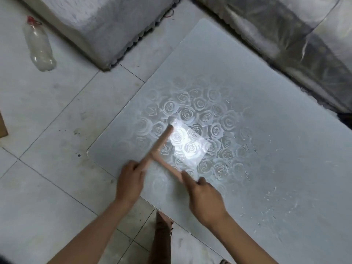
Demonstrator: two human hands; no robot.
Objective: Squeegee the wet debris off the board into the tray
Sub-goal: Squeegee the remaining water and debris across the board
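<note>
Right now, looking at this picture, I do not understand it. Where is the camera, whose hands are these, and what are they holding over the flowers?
The camera sits on a person's head and looks down at their own bare hands; there is no machine. A large translucent board with a rose pattern lies on the tiled floor. Water droplets cover its right part. The left hand and right hand each grip the pink T-shaped squeegee, which rests on the board. A plastic bottle lies on the floor, top left. No tray is visible.

Both hands, L (130,181) & R (204,200), gripping pink squeegee (162,149) on wet rose-patterned board (257,103), bottle (39,46) on floor
</note>
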